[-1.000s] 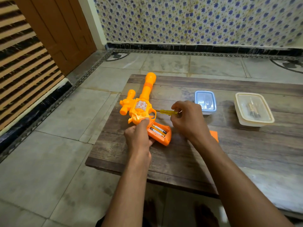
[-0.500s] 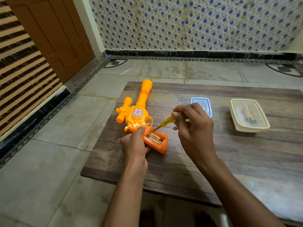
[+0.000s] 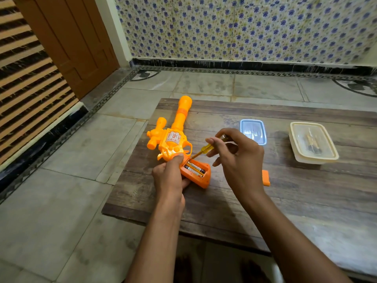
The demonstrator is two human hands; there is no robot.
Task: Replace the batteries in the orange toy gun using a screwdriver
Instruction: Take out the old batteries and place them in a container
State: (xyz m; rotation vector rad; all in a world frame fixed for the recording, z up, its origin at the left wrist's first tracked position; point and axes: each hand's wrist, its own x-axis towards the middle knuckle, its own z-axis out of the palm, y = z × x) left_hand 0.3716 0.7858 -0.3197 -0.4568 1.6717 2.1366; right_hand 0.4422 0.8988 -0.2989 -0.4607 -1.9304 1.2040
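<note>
Head view shows the gun (image 3: 173, 137) lying on the table (image 3: 224, 201), left hand (image 3: 169, 178) gripping its handle beside two batteries (image 3: 194, 169) in the open bay, right hand (image 3: 238, 160) pinching a screwdriver (image 3: 204, 150) whose tip meets the bay's upper edge.

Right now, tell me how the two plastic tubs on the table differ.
The blue tub is smaller with a blue rim; the cream tub is larger with a cream rim. The blue tub sits nearer the right hand; the cream tub is further right, nearer the table edge. Both are translucent, rectangular and hold small items too blurred to name.
</note>
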